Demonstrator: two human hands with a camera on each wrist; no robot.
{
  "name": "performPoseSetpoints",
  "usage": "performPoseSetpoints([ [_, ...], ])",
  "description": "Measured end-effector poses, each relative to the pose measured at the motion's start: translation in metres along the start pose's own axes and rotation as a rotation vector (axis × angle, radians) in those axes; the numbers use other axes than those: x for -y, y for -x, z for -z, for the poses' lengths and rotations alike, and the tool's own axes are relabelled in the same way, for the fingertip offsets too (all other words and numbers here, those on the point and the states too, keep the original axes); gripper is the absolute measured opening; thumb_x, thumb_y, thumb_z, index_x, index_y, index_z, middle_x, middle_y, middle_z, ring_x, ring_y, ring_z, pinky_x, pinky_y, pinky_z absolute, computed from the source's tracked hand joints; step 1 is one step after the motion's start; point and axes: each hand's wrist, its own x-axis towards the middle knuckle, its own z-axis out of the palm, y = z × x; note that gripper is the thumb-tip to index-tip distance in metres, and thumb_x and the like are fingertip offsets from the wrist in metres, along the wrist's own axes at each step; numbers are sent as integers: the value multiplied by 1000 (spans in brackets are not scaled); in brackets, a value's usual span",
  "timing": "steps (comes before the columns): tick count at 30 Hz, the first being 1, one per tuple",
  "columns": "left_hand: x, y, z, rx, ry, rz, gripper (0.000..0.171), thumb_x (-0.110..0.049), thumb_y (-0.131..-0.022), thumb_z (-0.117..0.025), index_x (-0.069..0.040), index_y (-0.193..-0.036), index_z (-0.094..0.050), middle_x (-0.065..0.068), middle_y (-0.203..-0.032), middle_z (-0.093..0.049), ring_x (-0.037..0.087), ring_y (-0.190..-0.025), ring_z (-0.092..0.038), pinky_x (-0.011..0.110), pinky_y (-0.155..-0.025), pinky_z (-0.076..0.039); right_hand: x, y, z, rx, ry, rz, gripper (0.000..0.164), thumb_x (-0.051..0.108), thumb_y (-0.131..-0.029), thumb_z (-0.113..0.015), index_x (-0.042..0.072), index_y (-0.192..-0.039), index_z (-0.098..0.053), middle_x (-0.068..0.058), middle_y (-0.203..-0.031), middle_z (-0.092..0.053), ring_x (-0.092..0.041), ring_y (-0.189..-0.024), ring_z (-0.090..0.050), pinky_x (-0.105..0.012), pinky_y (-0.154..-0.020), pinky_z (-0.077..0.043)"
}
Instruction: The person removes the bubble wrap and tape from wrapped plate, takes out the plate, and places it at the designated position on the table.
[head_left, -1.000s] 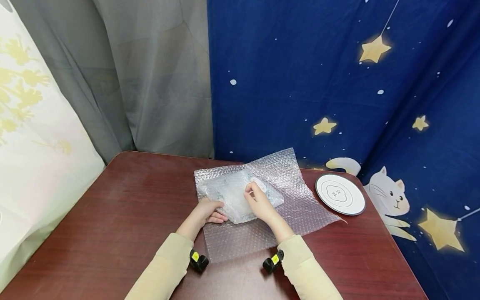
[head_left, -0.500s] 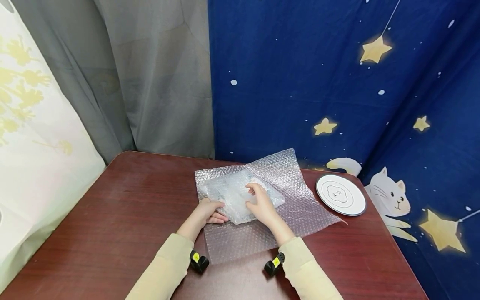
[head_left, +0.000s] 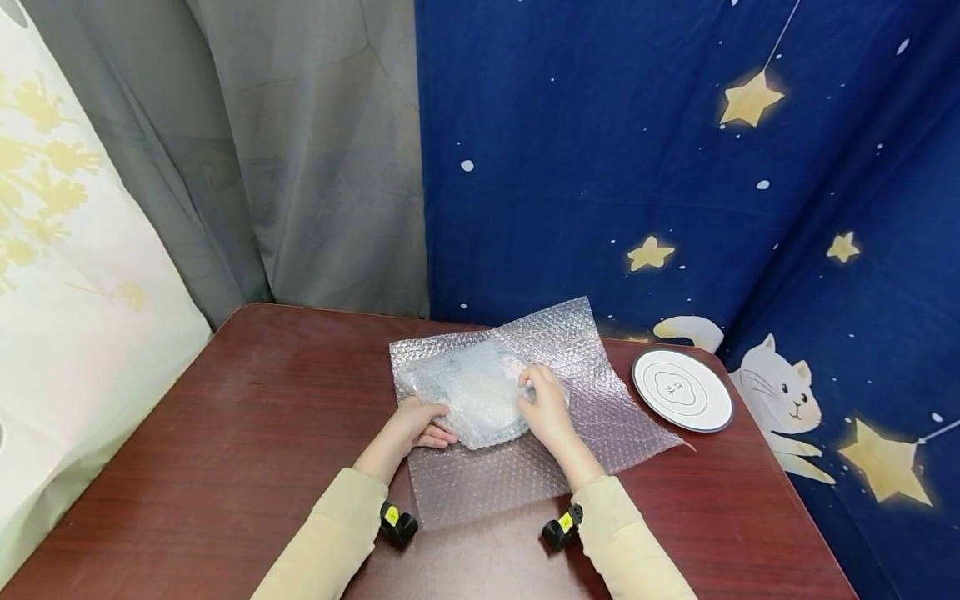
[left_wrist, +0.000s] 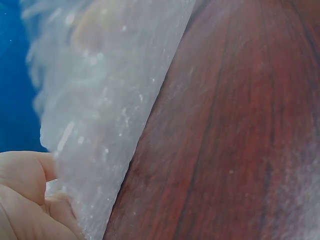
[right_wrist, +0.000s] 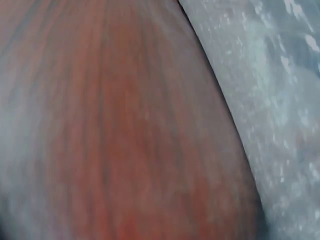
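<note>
A bundle in bubble wrap (head_left: pixel 468 392) lies in the middle of the table, with something pale and rounded showing faintly through the layers. My left hand (head_left: pixel 416 423) grips its left edge, thumb on top and the other fingers lower down. In the left wrist view, part of that left hand (left_wrist: pixel 30 197) shows beside the cloudy wrap (left_wrist: pixel 100 115). My right hand (head_left: pixel 549 408) is over the bundle's right side, fingers bent at the wrap; I cannot tell whether it pinches a layer. The right wrist view shows wrap (right_wrist: pixel 280 110) but no fingers.
Under the bundle a larger bubble wrap sheet (head_left: pixel 487 492) spreads over the dark red table (head_left: pixel 300 383), one corner reaching right. A white plate (head_left: pixel 675 408) with a dark rim stands near the right edge. Grey and blue curtains (head_left: pixel 540 167) hang behind.
My right hand has spread its fingers and moved to the right across the bundle, uncovering more of the bundle's middle. The left hand has kept its hold in place.
</note>
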Motion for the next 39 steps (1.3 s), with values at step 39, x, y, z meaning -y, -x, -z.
performPoseSetpoints([
  [39, 0, 2, -5, -41, -37, -22, 30, -6, -92, -53, 13, -110, -38, 28, -69, -65, 24, -52, -66, 30, -50, -55, -27, 21, 30, 132, 180, -30, 29, 25, -88, -67, 19, -115, -72, -20, -148, -36, -46, -135, -26, -67, -103, -12],
])
